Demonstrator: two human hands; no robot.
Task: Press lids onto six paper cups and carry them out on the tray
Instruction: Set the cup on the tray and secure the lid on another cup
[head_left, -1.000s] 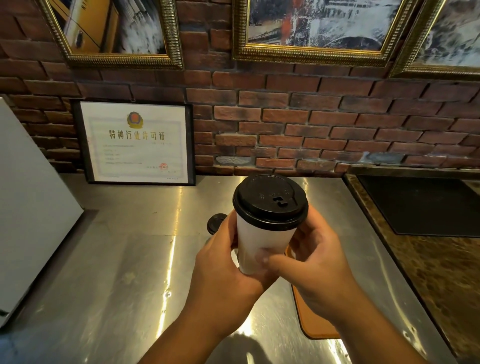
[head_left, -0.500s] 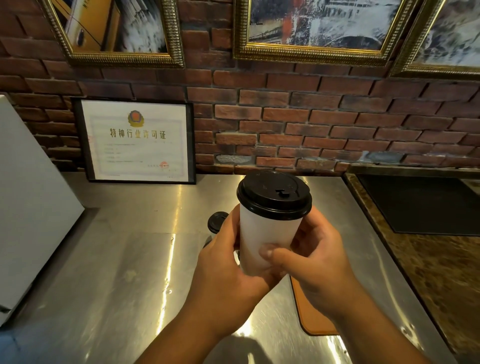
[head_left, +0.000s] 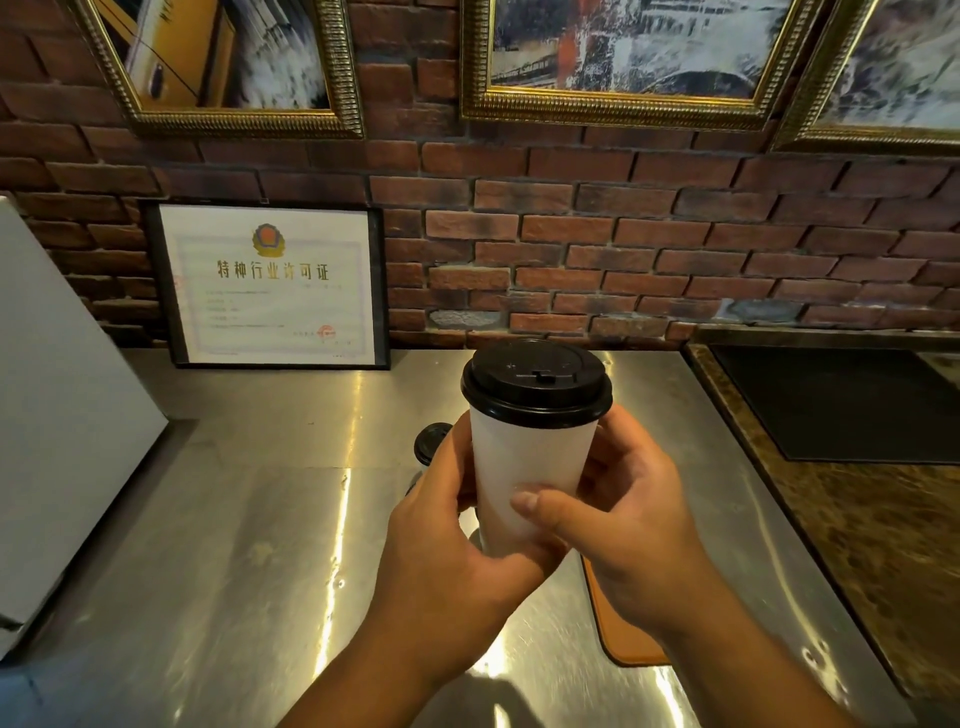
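Both hands grasp one white paper cup (head_left: 524, 467) held upright above the steel worktop (head_left: 234, 545). The left hand (head_left: 452, 551) curls round the cup's lower wall from 8 o'clock, and the right hand (head_left: 623, 525) wraps it from 4 o'clock with the thumb laid across the front. A black lid (head_left: 537, 382) sits on the cup's rim, its sip opening facing the viewer, above both hands and untouched by them. At 5 o'clock of the cup, under the right wrist, the rounded corner of an orange-brown tray (head_left: 623, 639) lies on the worktop. At 9 o'clock, just beyond the left hand's knuckles, a second black lid (head_left: 431, 441) shows, mostly hidden. At 3 o'clock lies a dark mat (head_left: 841, 405). At 10 o'clock a black-framed certificate (head_left: 275, 286) leans against the brick wall (head_left: 649, 249); its gold heading reads "特种行业许可证" beneath an emblem, a red seal sits near its lower right, and the smaller print is illegible. Gilt-framed pictures (head_left: 623, 57) hang at 12 o'clock.
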